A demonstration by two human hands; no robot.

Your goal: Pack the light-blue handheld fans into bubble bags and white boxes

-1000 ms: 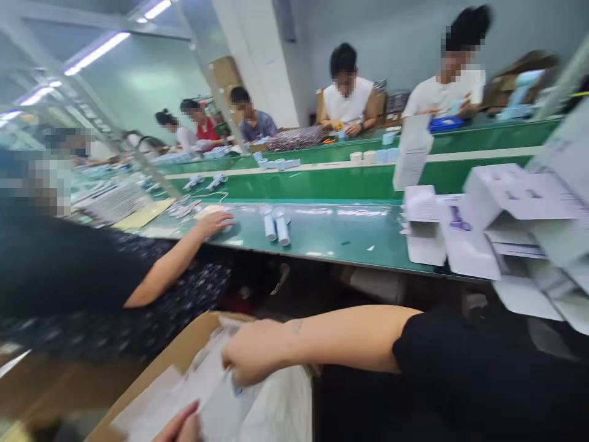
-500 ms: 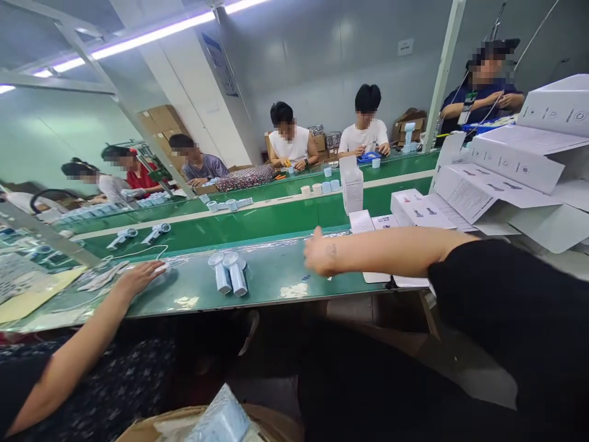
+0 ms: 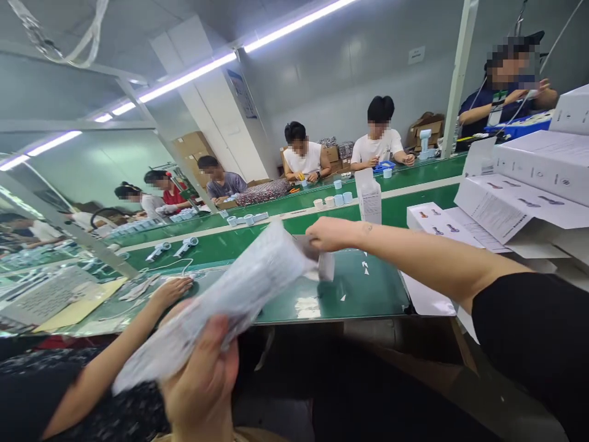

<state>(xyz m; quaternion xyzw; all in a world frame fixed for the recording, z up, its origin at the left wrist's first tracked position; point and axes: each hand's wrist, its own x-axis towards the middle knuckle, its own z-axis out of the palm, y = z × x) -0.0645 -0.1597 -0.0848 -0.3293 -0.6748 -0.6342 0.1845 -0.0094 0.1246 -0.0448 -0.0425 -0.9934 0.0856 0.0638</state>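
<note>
My left hand (image 3: 207, 368) is closed around a clear plastic bag (image 3: 248, 282) with something light blue inside, blurred by motion. The bag is tilted, its upper end toward the bench middle. Farther right, my right hand (image 3: 329, 234) grips the edge of a small white cardboard box (image 3: 326, 267), held low over the green bench (image 3: 285, 301). Part of that box is hidden behind the bag. Behind my right hand an upright white box (image 3: 369, 199) stands with its top flap up.
Printed white boxes (image 3: 497, 202) are piled on the right. Small white scraps (image 3: 365, 267) lie on the bench. At left rests a co-worker's hand (image 3: 177, 290), near two light-blue handheld devices (image 3: 186, 247). Several people sit across the green conveyor (image 3: 294, 227); light-blue cups (image 3: 343, 197) stand along it.
My left hand has come into view with the bagged thing, covering the spot of two light-blue pieces. My right hand, empty before, now grips a white box. The view has shifted.
</note>
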